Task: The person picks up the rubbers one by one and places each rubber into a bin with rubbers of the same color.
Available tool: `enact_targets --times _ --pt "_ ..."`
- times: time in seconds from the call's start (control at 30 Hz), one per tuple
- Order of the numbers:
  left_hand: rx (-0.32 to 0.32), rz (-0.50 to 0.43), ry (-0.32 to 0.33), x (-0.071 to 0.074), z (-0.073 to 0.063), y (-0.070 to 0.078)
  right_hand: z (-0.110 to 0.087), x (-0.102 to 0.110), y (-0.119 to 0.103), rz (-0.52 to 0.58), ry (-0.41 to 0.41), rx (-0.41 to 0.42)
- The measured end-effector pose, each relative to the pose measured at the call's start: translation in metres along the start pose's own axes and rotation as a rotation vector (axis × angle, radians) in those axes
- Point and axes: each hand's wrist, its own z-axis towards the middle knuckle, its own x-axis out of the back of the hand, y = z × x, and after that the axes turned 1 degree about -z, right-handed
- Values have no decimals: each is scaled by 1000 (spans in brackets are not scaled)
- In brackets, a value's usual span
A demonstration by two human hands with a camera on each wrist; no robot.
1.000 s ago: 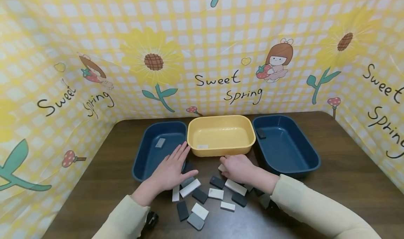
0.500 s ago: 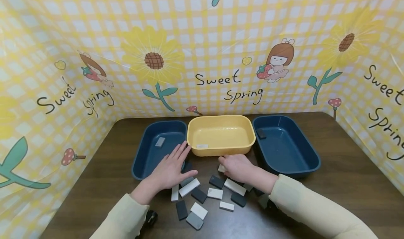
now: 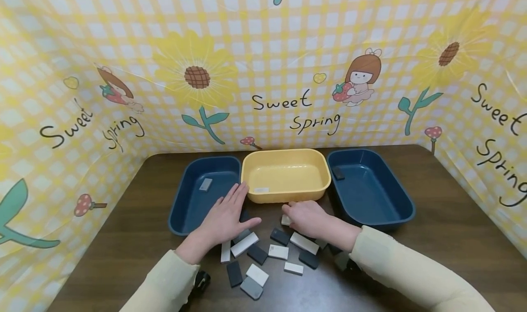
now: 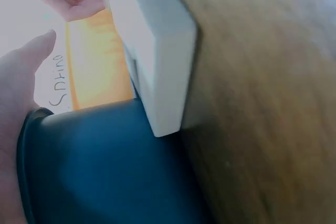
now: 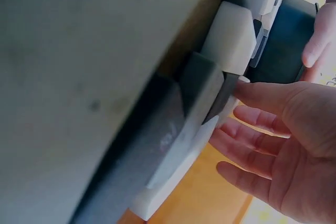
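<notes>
One white block (image 3: 285, 220) is pinched in the right hand (image 3: 306, 219), with the yellow tub (image 3: 288, 196) just beyond that grip and loose blocks (image 3: 278, 252) scattered on its near side; leftward, the left hand (image 3: 224, 217) (fingers straight, released) spreads over the navy tub (image 3: 192, 207).

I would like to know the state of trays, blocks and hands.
Left blue tray: upright, one light block visible.
Yellow tray: upright, one white block inside.
Right blue tray: upright, one dark block inside.
Loose blocks: scattered on the table, several touching.
Left hand: fingers straight, thumb spread.
Right hand: fingers bent round a pale block.
</notes>
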Motion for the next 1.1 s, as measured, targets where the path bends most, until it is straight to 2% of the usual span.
enact_targets --times 0.2,0.43,0.67,0.87,0.97,1.1 --pt "3 -2 13 -2 0 -1 -3 16 -1 12 76 17" --pt "13 3 16 -3 1 -1 -4 51 4 66 40 -45" --pt "5 7 6 -2 0 -1 10 76 16 111 77 -98" --pt "3 12 8 -5 1 -2 38 76 16 88 132 -177" --pt "0 13 8 -5 2 -3 53 68 15 151 155 -225" --pt "-7 14 13 -4 2 -2 73 51 18 293 171 -269"
